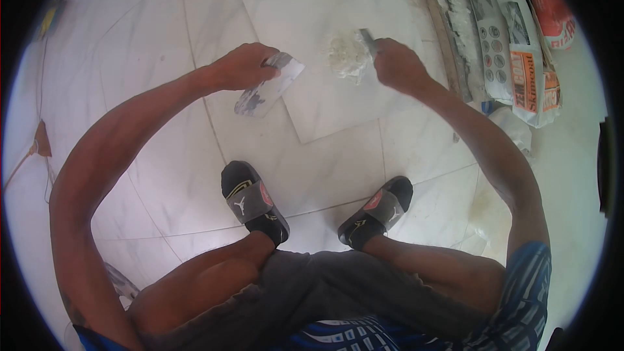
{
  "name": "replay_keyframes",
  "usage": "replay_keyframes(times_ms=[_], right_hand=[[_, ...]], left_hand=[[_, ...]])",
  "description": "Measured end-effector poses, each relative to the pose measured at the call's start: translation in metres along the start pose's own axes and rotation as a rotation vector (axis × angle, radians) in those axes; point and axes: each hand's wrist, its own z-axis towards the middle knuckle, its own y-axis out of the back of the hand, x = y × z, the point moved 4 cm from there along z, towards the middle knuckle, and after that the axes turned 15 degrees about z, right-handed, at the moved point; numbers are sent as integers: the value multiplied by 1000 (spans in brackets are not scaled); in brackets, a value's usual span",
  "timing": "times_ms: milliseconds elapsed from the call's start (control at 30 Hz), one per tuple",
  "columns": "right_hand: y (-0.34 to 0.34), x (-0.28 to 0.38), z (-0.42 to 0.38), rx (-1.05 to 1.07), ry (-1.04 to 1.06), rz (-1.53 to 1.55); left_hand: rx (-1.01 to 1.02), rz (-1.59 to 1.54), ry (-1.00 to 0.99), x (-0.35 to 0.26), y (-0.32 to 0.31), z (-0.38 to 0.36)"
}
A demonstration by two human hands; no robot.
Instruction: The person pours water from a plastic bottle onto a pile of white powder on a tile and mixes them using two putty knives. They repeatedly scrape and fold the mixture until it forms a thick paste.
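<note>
My left hand is closed around a wide flat scraper, whose blade is smeared white and grey and tilts down to the left. My right hand grips a putty knife, with the short dark part of the tool at the right edge of a lumpy off-white heap of paste. The heap lies on a loose pale tile on the floor. My fingers and palm hide both handles.
Bags labelled Skimcoat lie along the right, near a red bag and a long wooden strip. My two slippered feet stand below the tile. A cord runs along the left.
</note>
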Motion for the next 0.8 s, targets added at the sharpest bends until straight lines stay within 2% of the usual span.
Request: replay_keyframes(times_ms=[33,100,133,167,200,300,367,433,500,567,667,767,800], right_hand=[[-6,3,-2,-85,186,-227],[-27,17,-15,27,234,-452],[-47,-2,-17,-28,271,-395],[-49,7,-19,-83,309,-341],[-48,2,-22,-11,163,-217],[-35,-5,-18,-52,307,-440],[-23,-11,-11,-83,228,-372],[-19,-5,-11,-174,327,-365],[-45,-29,-7,-107,227,-325],[-49,-22,-19,-111,306,-340],[-15,12,-16,71,82,-345],[-15,4,-8,-117,313,-365],[-31,-16,-1,-106,268,-373]], left_hand=[[15,10,6,-1,0,3],[41,36,17,-2,2,3],[10,48,-8,-5,2,3],[-24,60,-34,-7,2,3],[-58,68,-57,-5,3,2],[14,-8,-41,-7,5,-1],[-36,59,-138,5,-4,7],[-111,142,-228,12,-10,13],[25,135,-105,-3,1,6],[-86,187,-149,17,-17,20],[-19,159,-73,9,-10,11],[-31,204,-138,31,-30,26],[-2,208,-109,29,-28,23]])
